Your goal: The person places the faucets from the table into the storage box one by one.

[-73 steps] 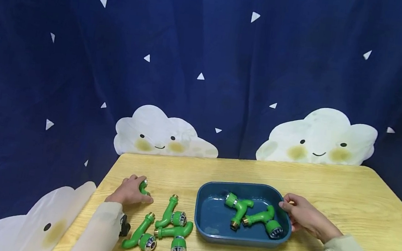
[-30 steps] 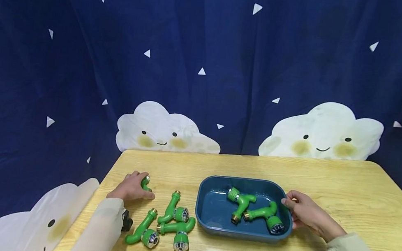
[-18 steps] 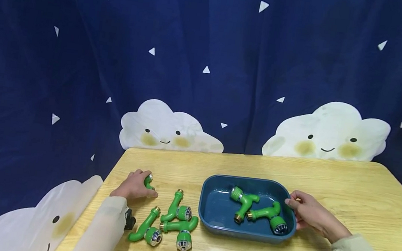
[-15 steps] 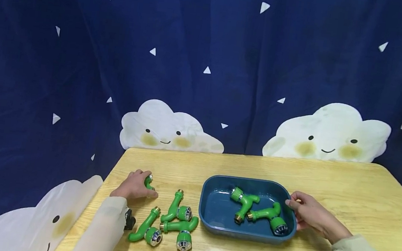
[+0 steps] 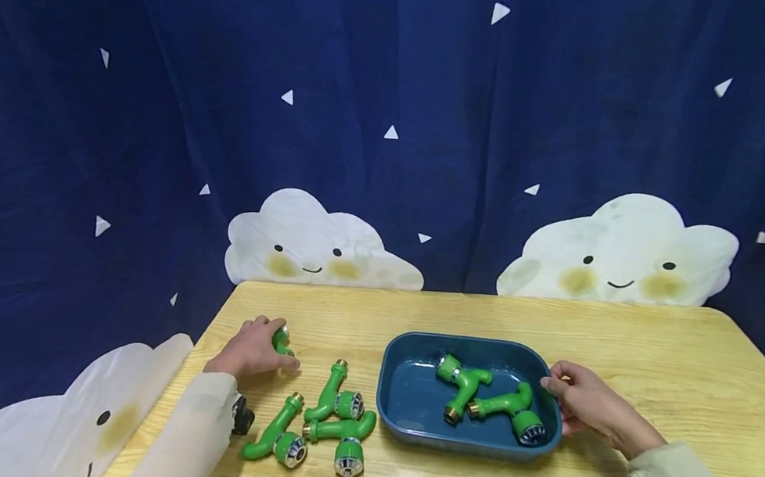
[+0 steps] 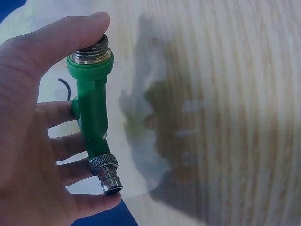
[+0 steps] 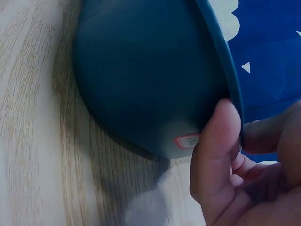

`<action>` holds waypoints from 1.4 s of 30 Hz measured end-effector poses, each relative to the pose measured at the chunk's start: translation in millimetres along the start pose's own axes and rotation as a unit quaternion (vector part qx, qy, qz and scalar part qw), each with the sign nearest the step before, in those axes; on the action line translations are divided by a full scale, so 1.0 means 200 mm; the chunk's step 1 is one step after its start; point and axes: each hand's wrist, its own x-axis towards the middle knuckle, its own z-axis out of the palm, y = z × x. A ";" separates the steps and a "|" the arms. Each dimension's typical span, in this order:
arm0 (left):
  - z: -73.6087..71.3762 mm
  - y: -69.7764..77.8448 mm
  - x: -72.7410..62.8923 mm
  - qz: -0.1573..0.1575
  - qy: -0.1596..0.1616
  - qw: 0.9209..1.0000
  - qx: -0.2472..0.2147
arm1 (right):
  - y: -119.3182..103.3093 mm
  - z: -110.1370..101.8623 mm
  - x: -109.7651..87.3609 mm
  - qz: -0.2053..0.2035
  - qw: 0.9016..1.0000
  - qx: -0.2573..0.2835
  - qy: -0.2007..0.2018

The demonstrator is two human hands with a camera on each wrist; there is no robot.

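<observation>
1. Nearest, three green faucets (image 5: 341, 429) lie close together on the wooden table (image 5: 658, 364), left of the blue tray.
2. The blue tray (image 5: 410, 395) holds two more faucets (image 5: 505, 404), toward its right side (a red-edged label (image 7: 187, 141) shows on its outer wall).
3. The right hand (image 5: 590, 404) pinches the tray's right rim between thumb and fingers.
4. Slightly farther, at the table's left, the left hand (image 5: 249, 349) grips another faucet (image 6: 92, 108), thumb at its threaded end.
5. Behind the table hangs a navy curtain (image 5: 375, 57) with smiling clouds (image 5: 318, 243).
</observation>
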 end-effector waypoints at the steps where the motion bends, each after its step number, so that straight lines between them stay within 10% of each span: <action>1: 0.00 0.00 0.00 0.002 0.002 1.000 -0.001 | 0.00 0.00 0.00 0.000 1.000 -0.002 0.001; 42: -0.11 0.31 -0.06 0.091 0.045 0.995 0.010 | -0.01 0.01 0.00 0.002 1.000 -0.012 0.003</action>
